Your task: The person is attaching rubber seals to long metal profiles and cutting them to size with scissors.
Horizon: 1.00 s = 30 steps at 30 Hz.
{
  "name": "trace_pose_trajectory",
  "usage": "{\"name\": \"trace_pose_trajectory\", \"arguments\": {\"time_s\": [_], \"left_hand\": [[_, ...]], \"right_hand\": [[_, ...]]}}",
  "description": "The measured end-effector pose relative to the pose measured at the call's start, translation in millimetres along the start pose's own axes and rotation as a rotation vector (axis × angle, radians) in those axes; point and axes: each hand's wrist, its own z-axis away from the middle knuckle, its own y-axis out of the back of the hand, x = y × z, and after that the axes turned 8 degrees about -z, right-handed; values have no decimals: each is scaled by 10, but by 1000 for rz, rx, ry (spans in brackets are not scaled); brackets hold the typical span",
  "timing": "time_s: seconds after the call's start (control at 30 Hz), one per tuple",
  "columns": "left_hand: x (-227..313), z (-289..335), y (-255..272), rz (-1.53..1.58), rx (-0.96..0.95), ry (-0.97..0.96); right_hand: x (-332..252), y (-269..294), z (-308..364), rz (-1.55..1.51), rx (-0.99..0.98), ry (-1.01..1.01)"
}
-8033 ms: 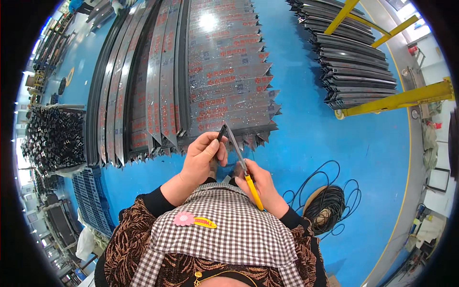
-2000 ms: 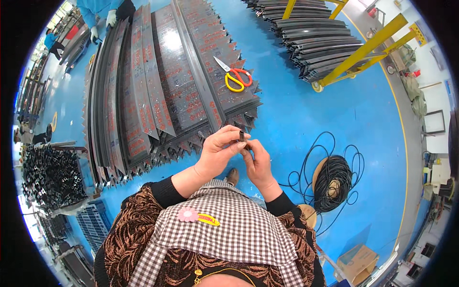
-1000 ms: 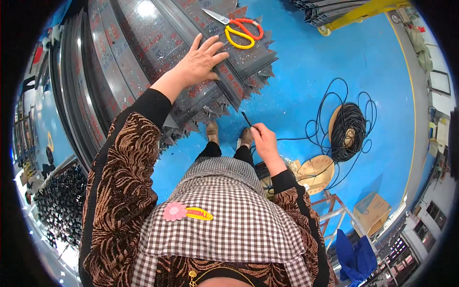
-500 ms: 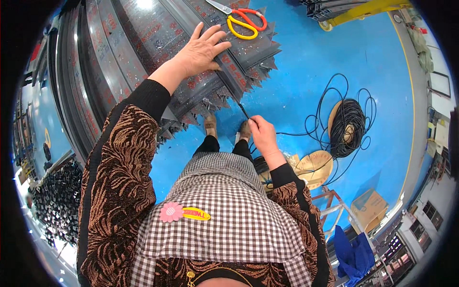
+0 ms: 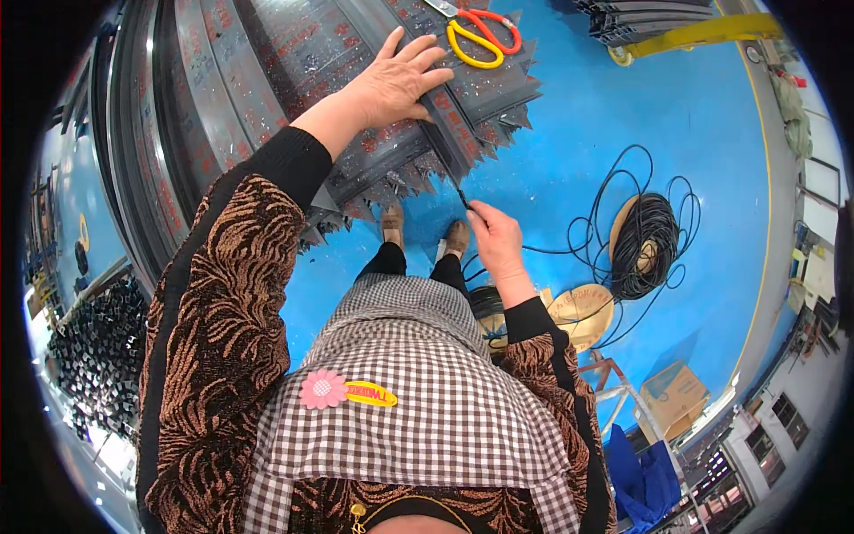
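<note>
At the near edge of the pile (image 5: 307,53), my right hand (image 5: 498,240) pinched a black cord (image 5: 463,198), probably light, bendy and best held near its tip, while my left hand (image 5: 396,84) lay spread on a bar (image 5: 455,133).

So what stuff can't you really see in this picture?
All in the head view:
Scissors: blade tips cut off by the top edge.
Long bars: far ends cut off there too.
Left hand: its back hides the palm and whatever it covers.
Black strip: too thin to tell exactly where its top meets the bars; the right hand hides its lower part.
</note>
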Motion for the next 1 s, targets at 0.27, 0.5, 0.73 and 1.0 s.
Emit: {"name": "trace_pose_trajectory", "arguments": {"time_s": [0.27,0.5,0.73,1.0], "left_hand": [[7,5,-38,17,5,21],[7,14,-72,29,6,36],[34,18,44,76,-11,45],[48,12,57,83,-17,54]], "right_hand": [[-57,68,-59,100,-20,15],[-83,67,-59,336,-21,155],[8,-3,-66,180,12,205],[-30,-56,-39,198,42,203]]}}
